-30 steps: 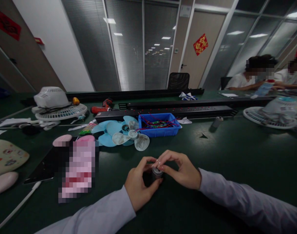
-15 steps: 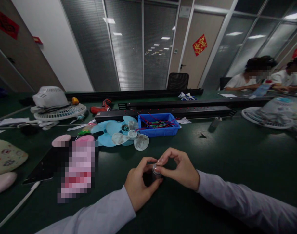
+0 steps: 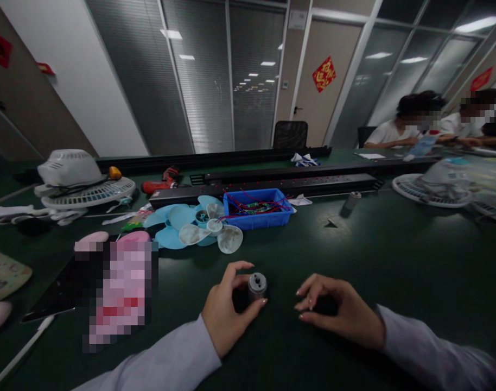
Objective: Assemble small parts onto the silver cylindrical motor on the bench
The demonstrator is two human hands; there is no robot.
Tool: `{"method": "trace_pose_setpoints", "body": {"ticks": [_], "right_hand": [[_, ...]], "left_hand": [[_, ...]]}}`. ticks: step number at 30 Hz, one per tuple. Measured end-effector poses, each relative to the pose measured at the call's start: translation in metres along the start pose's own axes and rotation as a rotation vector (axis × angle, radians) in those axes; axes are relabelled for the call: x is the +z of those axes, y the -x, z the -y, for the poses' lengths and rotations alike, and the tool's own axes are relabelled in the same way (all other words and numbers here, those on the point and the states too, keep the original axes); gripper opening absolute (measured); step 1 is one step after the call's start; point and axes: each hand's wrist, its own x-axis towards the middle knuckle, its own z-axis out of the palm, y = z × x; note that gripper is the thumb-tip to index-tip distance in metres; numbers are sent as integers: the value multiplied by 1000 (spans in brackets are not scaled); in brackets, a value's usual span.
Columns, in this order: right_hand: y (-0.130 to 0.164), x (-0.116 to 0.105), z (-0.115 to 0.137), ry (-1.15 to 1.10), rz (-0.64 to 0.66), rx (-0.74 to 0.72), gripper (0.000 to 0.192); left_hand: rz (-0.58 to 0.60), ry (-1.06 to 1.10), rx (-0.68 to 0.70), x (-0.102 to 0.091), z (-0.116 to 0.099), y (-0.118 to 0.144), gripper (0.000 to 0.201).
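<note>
My left hand curls loosely around a small grey metal cylinder with a hole in its top, steadying it upright on the dark green counter. My right hand rests just to the right of it, fingers half-curled, holding nothing I can see. With so light a hold, the cylinder could tip or roll away toward the pale blue plastic fan blades beyond my left hand.

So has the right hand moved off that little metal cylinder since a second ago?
Yes. The right hand has pulled away to the right of the metal cylinder, which the left hand keeps gripping on the table.
</note>
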Motion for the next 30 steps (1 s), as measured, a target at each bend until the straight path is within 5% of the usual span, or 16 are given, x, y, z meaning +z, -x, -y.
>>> {"method": "trace_pose_setpoints", "body": {"ticks": [11, 25, 30], "right_hand": [[7, 0, 6, 163, 110, -16, 14], [12, 9, 11, 184, -8, 33, 17], [21, 10, -6, 250, -100, 36, 18]], "left_hand": [[-16, -22, 15, 2, -1, -1, 51], [-64, 29, 78, 0, -2, 1, 50], [-132, 84, 87, 7, 11, 1, 51]]}}
